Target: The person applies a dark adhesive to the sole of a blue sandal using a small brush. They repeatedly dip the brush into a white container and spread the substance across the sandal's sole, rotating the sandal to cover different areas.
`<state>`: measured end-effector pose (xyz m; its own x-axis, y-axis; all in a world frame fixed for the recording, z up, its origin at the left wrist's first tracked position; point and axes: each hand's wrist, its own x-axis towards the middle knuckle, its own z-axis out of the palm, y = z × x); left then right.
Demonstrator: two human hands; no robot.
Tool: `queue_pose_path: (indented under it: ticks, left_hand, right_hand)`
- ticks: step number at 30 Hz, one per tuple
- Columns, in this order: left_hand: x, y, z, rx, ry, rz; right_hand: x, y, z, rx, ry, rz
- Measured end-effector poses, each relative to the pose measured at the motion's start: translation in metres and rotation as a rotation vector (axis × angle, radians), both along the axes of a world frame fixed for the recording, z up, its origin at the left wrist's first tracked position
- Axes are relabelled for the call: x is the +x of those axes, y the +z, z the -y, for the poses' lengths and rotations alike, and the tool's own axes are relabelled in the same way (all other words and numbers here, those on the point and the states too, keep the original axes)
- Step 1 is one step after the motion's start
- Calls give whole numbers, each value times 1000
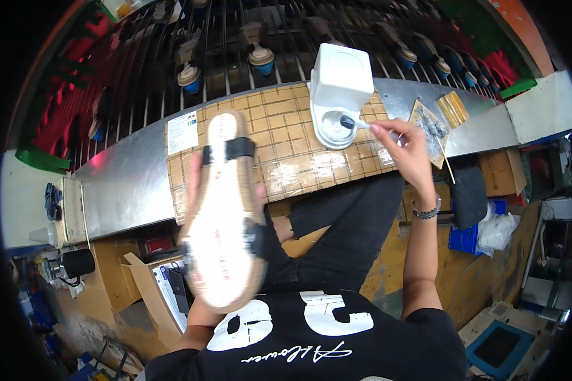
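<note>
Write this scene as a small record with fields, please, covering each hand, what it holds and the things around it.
Left hand: gripping a sandal from behind
Sandal: pale sole facing the camera, black straps at its sides
Right hand: holding a small brush
Brush: dark tip at the round cup of the white container; contact unclear
Under the container: brown mat on a metal table
Right wrist: bracelet
Beyond the table: several shoes
</note>
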<state>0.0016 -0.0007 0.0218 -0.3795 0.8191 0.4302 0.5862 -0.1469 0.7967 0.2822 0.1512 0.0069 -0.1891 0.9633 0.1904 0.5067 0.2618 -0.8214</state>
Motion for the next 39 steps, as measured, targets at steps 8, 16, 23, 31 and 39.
queue_pose_path:
  ticks: [8,16,23,31,39]
  left_hand:
    - [17,-51,-20,256,-3,-143]
    - [13,-31,-35,560,-84,-325]
    - [16,-11,-27,563,-101,-413]
    - [4,-10,-3,252,-367,-361]
    - [0,-8,0,213,-438,-307]
  right_hand:
    - [-52,71,46,807,28,-51]
    - [-68,73,76,568,137,-80]
    - [-73,87,59,735,110,-69]
    - [-66,90,54,804,237,-151]
    - [-58,96,61,702,286,-81]
